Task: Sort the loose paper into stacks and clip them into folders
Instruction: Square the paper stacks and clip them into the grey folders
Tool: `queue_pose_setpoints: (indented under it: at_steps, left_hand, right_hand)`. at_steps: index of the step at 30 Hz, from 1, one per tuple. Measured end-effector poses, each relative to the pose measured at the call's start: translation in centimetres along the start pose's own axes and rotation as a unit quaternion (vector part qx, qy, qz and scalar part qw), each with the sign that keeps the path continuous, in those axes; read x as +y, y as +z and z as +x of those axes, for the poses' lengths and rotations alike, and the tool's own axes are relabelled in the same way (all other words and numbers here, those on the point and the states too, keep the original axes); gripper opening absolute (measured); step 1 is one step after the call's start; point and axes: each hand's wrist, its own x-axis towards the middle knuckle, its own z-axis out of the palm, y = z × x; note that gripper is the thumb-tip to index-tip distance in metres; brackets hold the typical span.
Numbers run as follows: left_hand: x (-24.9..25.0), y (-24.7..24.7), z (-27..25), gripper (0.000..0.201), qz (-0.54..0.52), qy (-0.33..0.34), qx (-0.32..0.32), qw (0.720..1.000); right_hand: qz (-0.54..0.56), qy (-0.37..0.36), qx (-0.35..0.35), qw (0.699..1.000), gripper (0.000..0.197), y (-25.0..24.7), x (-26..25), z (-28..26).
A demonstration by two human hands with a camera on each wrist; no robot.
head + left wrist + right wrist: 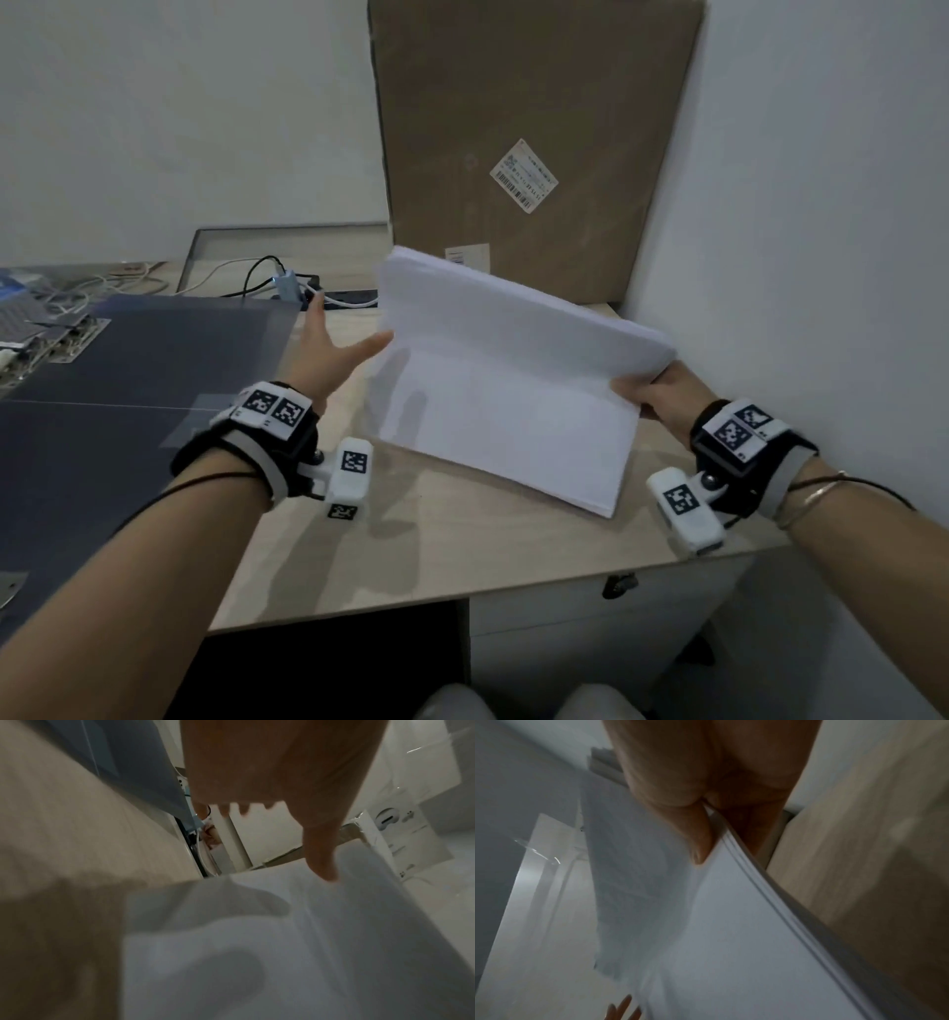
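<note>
Paper first, from the head view: a thick white paper stack (513, 390) sits tilted over the right end of the wooden desk (452, 539), its near corner down toward the desktop and its far edge raised in front of a big cardboard box (534, 128) that leans on the wall. The right hand (662, 398) pinches the stack's right edge, thumb on top, fingers underneath; the left hand (328, 344) is spread, fingers straight, thumb tip right at the stack's left edge, whether touching I cannot tell. A dark mat (128, 390) lies to the left, cables behind it. Over to the left wrist view: blurred, but the thumb (321, 858) reaches onto the white sheets, fingers fanned out and gripping nothing, shadows falling across the top page. Now the right wrist view: that thumb (698, 841) presses down on the top sheet, and the layered edge shows many thin sheets, slightly stepped, not squared. The pages look blank and clean. My read: 1 hand on 1 edge is risky here, since a stack this thick will be heavy, floppy and slick between sheets, ready to fan or slide apart. Best taken with 2 hands on opposite edges, then tapped square on the desk.
</note>
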Motion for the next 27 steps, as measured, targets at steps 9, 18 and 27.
queue_pose_setpoints:
  at_steps: [9, 18, 27]
  left_hand:
    - [2.9, 1.2, -1.9, 0.029, -0.235, 0.052, -0.079, 0.967]
    - [1.1, 1.9, -2.3, 0.090, -0.248, 0.041, -0.125, 0.960]
    - [1.0, 2.4, -2.6, 0.052, -0.211, 0.060, -0.173, 0.960]
  right_hand:
    - [0.017, -0.120, -0.048, 0.991, 0.030, 0.0, -5.1, 0.9]
    - [0.110, -0.071, -0.056, 0.990, 0.085, 1.9, -1.0, 1.4]
    - [0.056, -0.024, -0.033, 0.998, 0.085, 1.5, 1.7, 1.8]
